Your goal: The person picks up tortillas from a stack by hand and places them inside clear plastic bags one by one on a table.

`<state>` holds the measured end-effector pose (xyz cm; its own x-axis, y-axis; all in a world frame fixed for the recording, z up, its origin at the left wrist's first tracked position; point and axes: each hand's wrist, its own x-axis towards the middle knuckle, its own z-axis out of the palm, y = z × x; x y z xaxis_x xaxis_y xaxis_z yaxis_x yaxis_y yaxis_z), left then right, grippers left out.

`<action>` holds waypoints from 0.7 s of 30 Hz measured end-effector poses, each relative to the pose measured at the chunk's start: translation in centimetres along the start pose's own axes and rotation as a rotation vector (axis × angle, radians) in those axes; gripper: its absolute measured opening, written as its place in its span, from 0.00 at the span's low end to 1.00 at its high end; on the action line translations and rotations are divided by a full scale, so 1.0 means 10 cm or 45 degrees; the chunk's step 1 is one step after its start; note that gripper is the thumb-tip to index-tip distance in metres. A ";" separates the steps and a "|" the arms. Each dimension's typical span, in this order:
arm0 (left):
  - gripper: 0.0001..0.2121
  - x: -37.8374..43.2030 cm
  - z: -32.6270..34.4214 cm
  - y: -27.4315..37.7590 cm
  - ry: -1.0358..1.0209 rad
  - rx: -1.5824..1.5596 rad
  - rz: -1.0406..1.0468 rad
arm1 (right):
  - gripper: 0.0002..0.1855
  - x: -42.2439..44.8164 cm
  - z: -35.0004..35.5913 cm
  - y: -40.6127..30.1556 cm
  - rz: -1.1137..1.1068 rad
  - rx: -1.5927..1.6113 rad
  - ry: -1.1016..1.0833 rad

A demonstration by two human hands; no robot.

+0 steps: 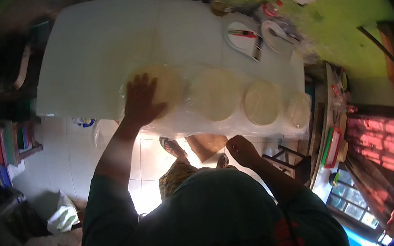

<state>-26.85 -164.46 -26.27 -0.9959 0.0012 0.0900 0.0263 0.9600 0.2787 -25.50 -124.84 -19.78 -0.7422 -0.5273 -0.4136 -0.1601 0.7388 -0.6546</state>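
Note:
Spread flat, my left hand [142, 98] rests on the leftmost of several pale round flat pieces [170, 89] on the white table [98, 43]. Clear plastic sheeting [197, 128] lies about the rounds and hangs along the near edge. To the right are another large round [216, 94], a smaller one [262, 102] and the smallest [298, 110] by the right edge. My right hand [241, 150] is curled in front of the table's near edge; whether its fingers hold anything is unclear.
A white plate [240, 53] with a red-handled tool and a dark-handled one lies at the back right, beside another dish [272, 42] with a utensil. A jar [220, 6] stands behind. A dark wooden stool [290, 161] is below right, a shelf of books [4, 146] at left.

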 end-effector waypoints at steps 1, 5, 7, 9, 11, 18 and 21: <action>0.40 0.04 0.04 0.03 -0.047 0.021 -0.041 | 0.06 -0.12 -0.04 0.10 0.031 0.007 0.034; 0.40 0.05 0.19 0.15 -0.043 0.146 -0.008 | 0.09 -0.76 -0.23 0.85 0.245 -0.091 0.042; 0.40 0.01 0.22 0.18 -0.100 0.254 -0.012 | 0.10 -1.05 -0.47 1.13 0.336 -0.093 0.081; 0.40 -0.04 0.23 0.26 -0.060 0.304 -0.022 | 0.11 -1.37 -0.63 1.47 0.401 -0.105 0.175; 0.37 -0.11 0.22 0.34 0.092 0.314 0.062 | 0.13 -1.62 -0.69 1.96 0.595 -0.020 0.173; 0.35 -1.47 0.55 1.48 -0.063 -0.031 -0.298 | 0.31 -1.28 -1.53 2.61 0.360 -0.545 1.167; 0.36 -2.11 0.80 2.31 -0.228 -0.127 -0.328 | 0.31 -1.05 -1.59 3.35 0.352 -0.651 0.900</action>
<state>-5.96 -140.10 -29.35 -0.9701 -0.1803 -0.1626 -0.2288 0.9031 0.3635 -33.41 -87.92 -27.30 -0.9956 -0.0488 0.0802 -0.0612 0.9852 -0.1603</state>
